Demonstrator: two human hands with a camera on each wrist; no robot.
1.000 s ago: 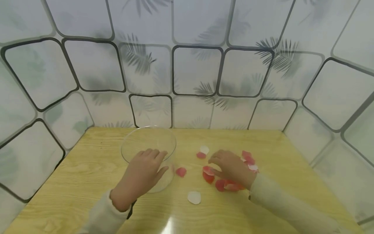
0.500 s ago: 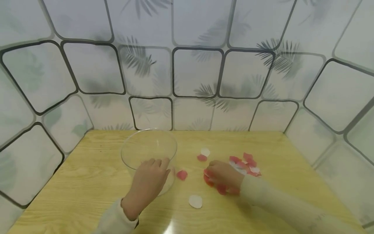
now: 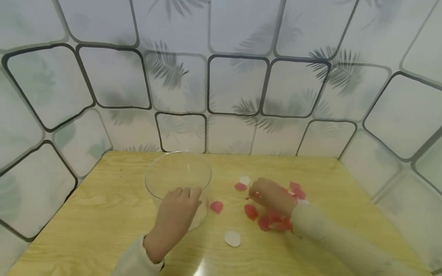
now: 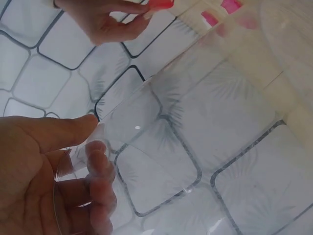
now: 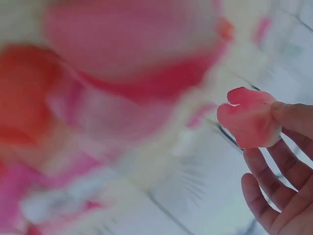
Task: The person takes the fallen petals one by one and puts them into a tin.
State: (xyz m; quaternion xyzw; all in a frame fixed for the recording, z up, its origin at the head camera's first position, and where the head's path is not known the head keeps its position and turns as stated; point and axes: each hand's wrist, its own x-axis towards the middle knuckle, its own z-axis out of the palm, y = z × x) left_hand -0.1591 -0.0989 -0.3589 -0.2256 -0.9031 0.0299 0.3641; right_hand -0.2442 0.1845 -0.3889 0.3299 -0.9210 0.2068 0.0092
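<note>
My left hand (image 3: 179, 212) grips the near rim of a clear, round, open-topped container (image 3: 177, 152). In the left wrist view the fingers (image 4: 101, 188) show through its transparent wall, the thumb on the other side. Between thumb and fingertips, my right hand (image 3: 272, 195) pinches a pink petal (image 5: 252, 117), plain in the right wrist view. That hand hovers over a loose pile of red and pink petals (image 3: 276, 222), partly hiding it. Between pile and container lie a pink petal (image 3: 216, 207) and a white petal (image 3: 233, 239).
Everything stands on a yellow wood-grain table (image 3: 114, 199). A patterned wall (image 3: 235, 84) closes off its back and sides. Farther back, a white petal (image 3: 244, 180) lies beside a pink petal (image 3: 240, 186).
My right hand went down to the pile, took a petal and has risen slightly with it. The left hand has shifted a little toward me and right along the container's rim.
</note>
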